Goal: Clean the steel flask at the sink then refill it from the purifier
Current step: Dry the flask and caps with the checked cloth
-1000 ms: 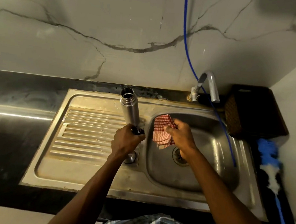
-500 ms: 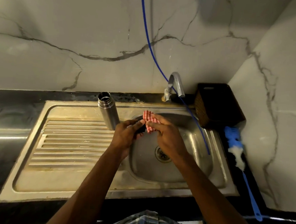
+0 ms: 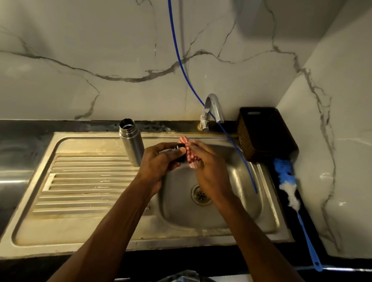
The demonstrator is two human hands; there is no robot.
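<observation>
Marble wall (image 3: 78,34), steel sink (image 3: 75,232), hands grasping cap (image 3: 181,152) and cloth (image 3: 190,157)

A steel flask (image 3: 131,142) stands upright and uncapped on the drainboard (image 3: 85,178), at its back right corner, just left of the sink basin (image 3: 238,201). Over the basin's back left edge, the left hand (image 3: 159,161) holds a small cap (image 3: 180,152) against a cloth (image 3: 189,154) gripped by the right hand (image 3: 209,164). The tap (image 3: 212,108) rises behind the basin; a hose (image 3: 179,59) runs down the wall past it into the basin. A basket (image 3: 267,135) sits in the right corner, a long-handled brush (image 3: 295,203) lying before it along the counter
</observation>
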